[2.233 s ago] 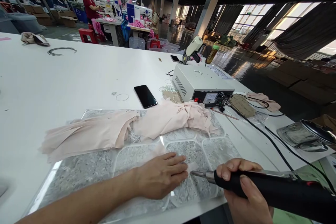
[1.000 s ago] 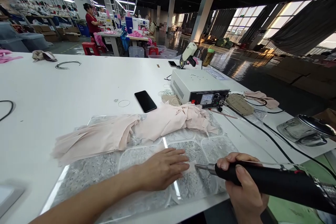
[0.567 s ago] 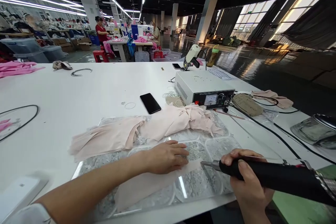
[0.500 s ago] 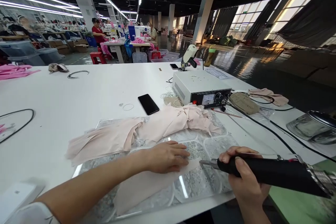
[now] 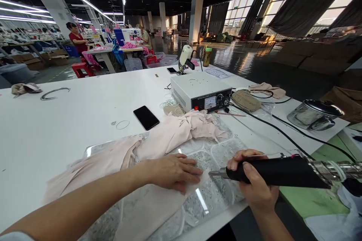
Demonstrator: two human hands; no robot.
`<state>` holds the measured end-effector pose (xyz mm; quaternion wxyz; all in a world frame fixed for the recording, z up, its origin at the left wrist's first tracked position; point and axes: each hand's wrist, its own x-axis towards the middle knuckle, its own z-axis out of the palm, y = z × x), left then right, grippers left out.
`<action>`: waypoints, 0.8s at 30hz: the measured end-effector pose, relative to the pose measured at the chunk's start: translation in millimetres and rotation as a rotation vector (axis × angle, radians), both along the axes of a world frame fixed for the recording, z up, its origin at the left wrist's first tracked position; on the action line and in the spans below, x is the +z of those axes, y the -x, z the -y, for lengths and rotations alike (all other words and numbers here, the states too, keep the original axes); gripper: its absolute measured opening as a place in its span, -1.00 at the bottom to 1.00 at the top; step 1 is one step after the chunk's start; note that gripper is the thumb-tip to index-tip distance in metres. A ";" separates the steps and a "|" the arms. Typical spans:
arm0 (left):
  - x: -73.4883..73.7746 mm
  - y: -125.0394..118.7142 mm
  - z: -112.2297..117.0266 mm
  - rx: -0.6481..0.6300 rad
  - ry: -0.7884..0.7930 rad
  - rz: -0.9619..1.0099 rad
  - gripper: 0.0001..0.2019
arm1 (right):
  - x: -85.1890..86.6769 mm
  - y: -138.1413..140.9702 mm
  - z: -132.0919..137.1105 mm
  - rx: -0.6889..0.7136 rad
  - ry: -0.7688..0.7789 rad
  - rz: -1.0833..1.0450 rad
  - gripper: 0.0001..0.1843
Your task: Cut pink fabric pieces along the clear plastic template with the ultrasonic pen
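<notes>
My left hand (image 5: 177,173) lies flat with fingers stretched out, pressing a pale pink fabric piece (image 5: 152,211) onto a clear, grey-patterned sheet (image 5: 198,207). My right hand (image 5: 256,180) is wrapped around a black corded hand tool (image 5: 278,171) with a narrow metal tip. That tip points left and meets, or nearly meets, the fabric's narrow end just beyond my left fingertips; contact is hard to tell. Behind my left hand lies a heap of similar pale pink pieces (image 5: 172,131).
A grey control box (image 5: 200,86) with a dial stands behind the fabric heap, its black cable (image 5: 271,124) running right. Nearby are a phone (image 5: 146,117), a glass jar (image 5: 311,115) and a brown oval pad (image 5: 246,100). Co-workers sit at sewing machines far left.
The whole view has swung to the right, so things appear further left. My left thumb has drawn in slightly on the fabric. The tool tip stays by the fabric's end.
</notes>
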<state>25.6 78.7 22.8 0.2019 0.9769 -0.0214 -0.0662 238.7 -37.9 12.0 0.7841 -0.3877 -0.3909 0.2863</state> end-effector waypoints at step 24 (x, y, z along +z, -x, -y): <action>-4.5 -22.8 -10.9 0.076 0.172 -0.120 -0.39 | 3.7 -1.6 2.4 -0.061 0.082 0.040 -0.92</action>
